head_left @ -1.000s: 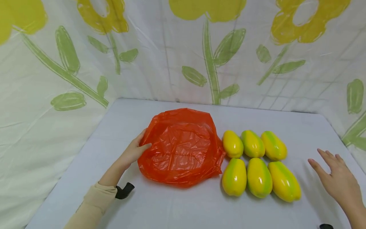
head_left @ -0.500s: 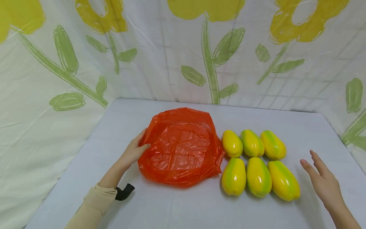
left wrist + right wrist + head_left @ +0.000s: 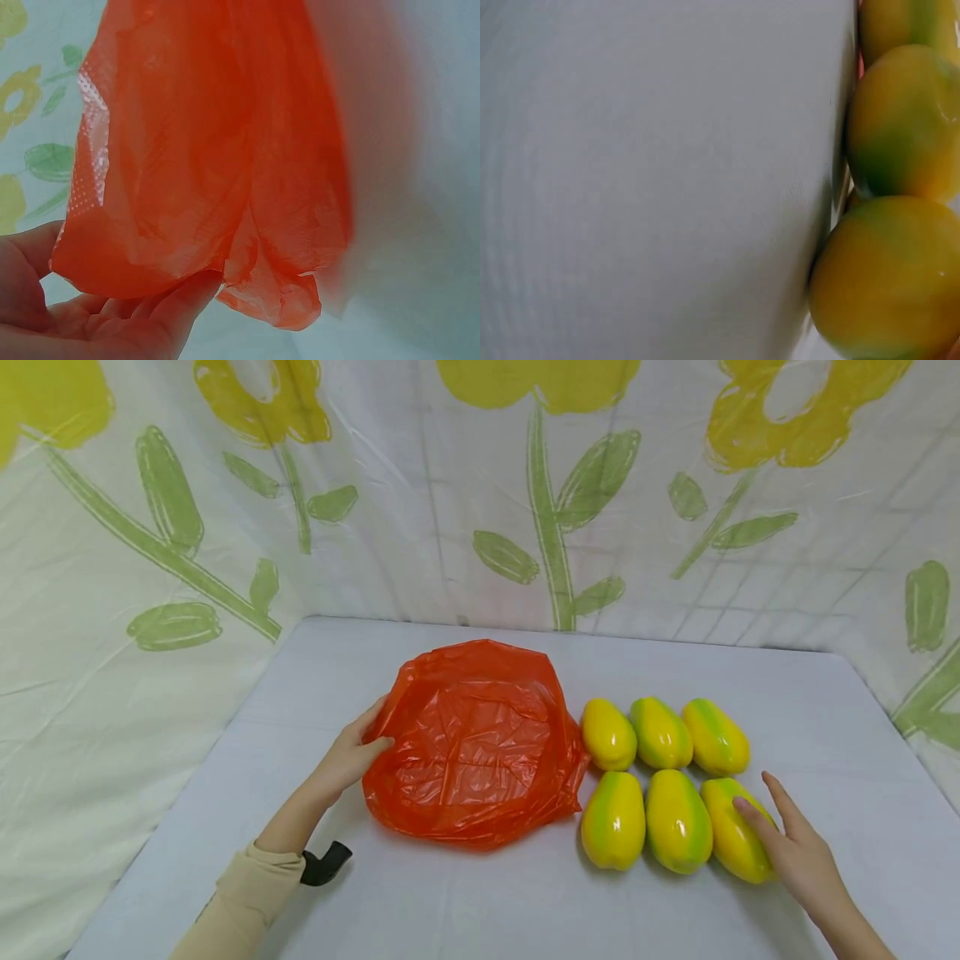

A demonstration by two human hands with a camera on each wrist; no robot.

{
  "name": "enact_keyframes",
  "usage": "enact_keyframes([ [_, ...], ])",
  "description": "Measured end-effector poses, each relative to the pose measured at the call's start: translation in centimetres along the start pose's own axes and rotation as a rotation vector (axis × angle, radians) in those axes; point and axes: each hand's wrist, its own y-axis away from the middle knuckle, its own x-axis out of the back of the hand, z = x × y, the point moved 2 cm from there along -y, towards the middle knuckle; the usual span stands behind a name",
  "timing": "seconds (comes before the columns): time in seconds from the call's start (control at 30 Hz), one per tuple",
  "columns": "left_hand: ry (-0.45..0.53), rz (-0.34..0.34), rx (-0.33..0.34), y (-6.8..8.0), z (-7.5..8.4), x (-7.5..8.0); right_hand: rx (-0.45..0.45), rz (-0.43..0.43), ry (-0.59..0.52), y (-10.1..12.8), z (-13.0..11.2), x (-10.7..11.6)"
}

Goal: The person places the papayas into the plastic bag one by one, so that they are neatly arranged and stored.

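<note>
An orange plastic bag [image 3: 472, 743] lies crumpled and open on the white table [image 3: 465, 902]. My left hand [image 3: 360, 747] grips its left rim, thumb over the edge. The left wrist view shows the fingers [image 3: 142, 315] curled under the bag's [image 3: 210, 150] edge. To the right of the bag lie several yellow-green fruits in two rows. My right hand [image 3: 780, 835] rests with straight fingers on the right-most front fruit [image 3: 731, 839]. In the right wrist view that fruit [image 3: 892, 285] is very close, with another fruit [image 3: 904, 120] beyond it.
A white sheet with yellow flowers and green leaves [image 3: 555, 527] walls the table at the back and on both sides. The front middle fruit [image 3: 677, 821] and front left fruit [image 3: 613, 820] lie beside the touched one. Bare table [image 3: 652, 180] lies to the right of the fruits.
My right hand has moved left across the table from the right edge and now touches the right-most front fruit. The left hand and the bag have stayed put.
</note>
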Motion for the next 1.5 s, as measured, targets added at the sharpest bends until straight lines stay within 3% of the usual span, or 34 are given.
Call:
enact_keyframes([
  [0.63, 0.005, 0.001, 0.003, 0.0, 0.1, -0.1, -0.076, -0.112, 0.049, 0.0, -0.8, -0.8],
  [1.13, 0.032, 0.009, 0.020, -0.1, 0.4, -0.1, -0.072, -0.115, 0.054, -0.4, -0.3, -0.1],
  [1.5, 0.035, 0.010, 0.010, 0.1, 0.0, -0.1, -0.075, -0.080, 0.023, 0.6, -1.4, 1.0],
])
